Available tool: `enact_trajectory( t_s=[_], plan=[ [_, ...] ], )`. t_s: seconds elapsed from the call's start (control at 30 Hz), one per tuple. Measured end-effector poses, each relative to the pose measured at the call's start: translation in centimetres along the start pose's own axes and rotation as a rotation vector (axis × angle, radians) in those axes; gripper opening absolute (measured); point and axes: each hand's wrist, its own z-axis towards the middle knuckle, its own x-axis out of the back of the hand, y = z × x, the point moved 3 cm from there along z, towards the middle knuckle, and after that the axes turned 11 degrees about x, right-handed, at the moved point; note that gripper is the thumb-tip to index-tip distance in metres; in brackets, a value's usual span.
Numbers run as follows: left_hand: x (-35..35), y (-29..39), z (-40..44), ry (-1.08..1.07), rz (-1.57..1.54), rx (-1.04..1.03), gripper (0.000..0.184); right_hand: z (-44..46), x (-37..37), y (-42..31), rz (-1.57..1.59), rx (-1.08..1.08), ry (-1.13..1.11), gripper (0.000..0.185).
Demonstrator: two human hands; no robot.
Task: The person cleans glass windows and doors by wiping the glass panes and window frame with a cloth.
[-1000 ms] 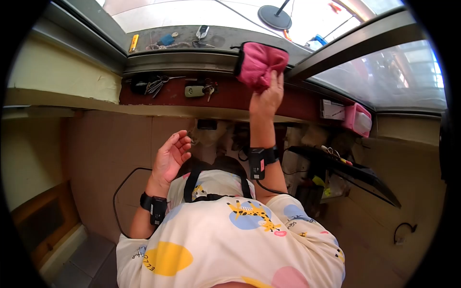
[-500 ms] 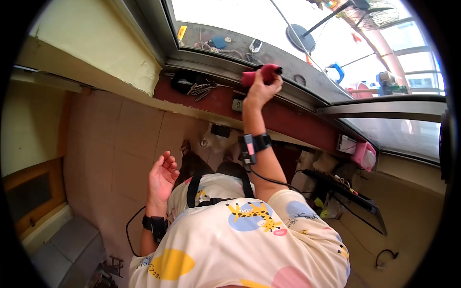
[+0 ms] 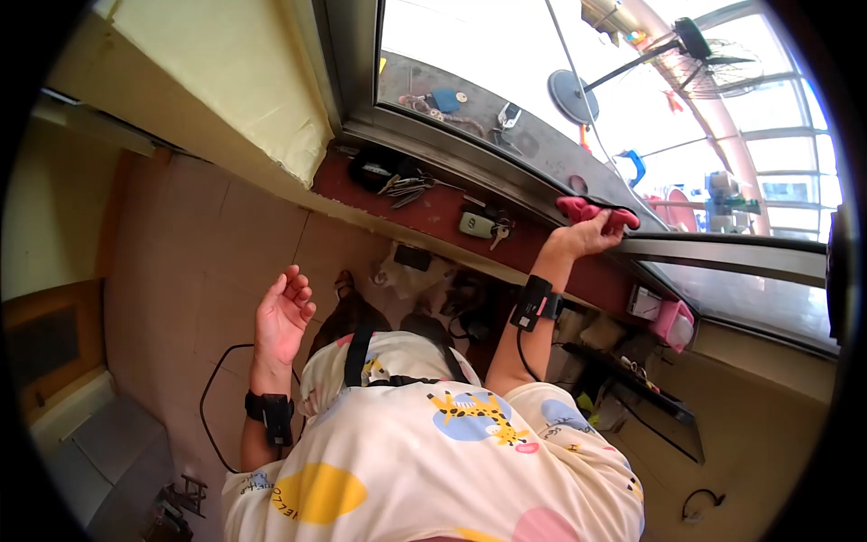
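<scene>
My right hand (image 3: 587, 237) grips a bunched red cloth (image 3: 576, 209) with a dark edge. It is at the metal window track (image 3: 506, 172), close to where the sliding pane's frame crosses. Whether the cloth presses on the metal is hard to tell. My left hand (image 3: 282, 321) hangs in the air over the floor, palm up, fingers loosely curled and holding nothing.
Along the red ledge (image 3: 442, 219) lie a black pouch (image 3: 375, 169), several keys (image 3: 411, 188) and a pale key fob (image 3: 476, 224). A pink container (image 3: 673, 325) stands at the right. Beyond the window is a fan (image 3: 695, 50).
My right hand has moved right along the window track with the red cloth. The pale key fob on the ledge shows more fully. My left hand stays raised, slightly farther left in view.
</scene>
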Motion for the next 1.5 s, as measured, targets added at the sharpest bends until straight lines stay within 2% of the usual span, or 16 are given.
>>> enact_trajectory(
  t_s=[0.1,0.13,0.2,0.3,0.4,0.47,0.57,0.7,0.87,1.07,1.2,1.3,1.4,1.43,1.47,1.5],
  plan=[
    [-0.7,-1.0,-0.3,0.004,-0.040,-0.015,0.021,-5.6,-2.8,-0.8,-0.140,0.272,-0.175,0.057],
    [-0.9,-1.2,-0.6,0.015,-0.042,-0.014,0.021,-7.8,-3.6,0.1,-0.392,0.583,-0.320,0.067],
    [-0.9,-1.2,-1.4,0.060,-0.039,-0.021,0.020,-13.1,-5.9,-2.0,-0.251,0.581,-0.472,0.073],
    [0.9,-0.7,-2.6,0.086,-0.063,-0.077,0.020,-18.6,-9.5,-2.8,-0.279,0.859,-0.718,0.056],
    [3.1,-0.2,-3.7,0.079,-0.103,-0.127,0.021,-20.6,-11.8,-3.6,-0.240,1.047,-0.790,0.053],
    [4.0,0.1,-4.1,0.084,-0.110,-0.148,0.021,-21.1,-12.6,-3.9,-0.354,1.291,-1.143,0.057],
    [4.2,0.0,-3.9,0.084,-0.108,-0.166,0.021,-19.7,-12.8,-2.3,-0.319,1.546,-1.357,0.055],
    [3.0,-0.5,-3.7,0.062,-0.096,-0.146,0.021,-13.5,-9.7,-1.0,-0.519,1.809,-1.598,0.047],
    [3.9,-1.7,-3.4,0.050,-0.136,-0.142,0.020,-8.1,-8.0,-3.2,-0.447,1.820,-1.499,0.032],
    [2.8,-1.7,-4.2,0.059,-0.115,-0.133,0.020,-15.1,-16.1,-11.0,-0.292,1.857,-1.032,0.035],
    [4.8,-1.0,-5.1,0.072,-0.106,-0.196,0.022,-17.5,-16.5,-9.5,-0.379,1.871,-1.204,0.053],
    [6.7,-1.3,-5.8,0.075,-0.132,-0.208,0.022,-15.9,-13.8,-3.5,-0.514,2.039,-1.566,0.053],
    [8.4,-1.9,-6.1,0.136,-0.177,-0.216,0.020,-13.0,-13.2,-4.7,-0.567,2.138,-1.656,0.050],
    [8.7,-2.0,-6.0,0.136,-0.178,-0.216,0.020,-11.1,-14.1,-4.5,-0.573,2.153,-1.578,0.043],
    [9.1,-2.1,-6.0,0.145,-0.179,-0.219,0.020,-10.6,-15.1,-8.5,-0.613,2.005,-1.515,0.037],
    [9.3,-2.1,-6.1,0.155,-0.182,-0.226,0.020,-9.9,-15.6,-12.6,-0.767,2.049,-1.259,0.032]
  ],
)
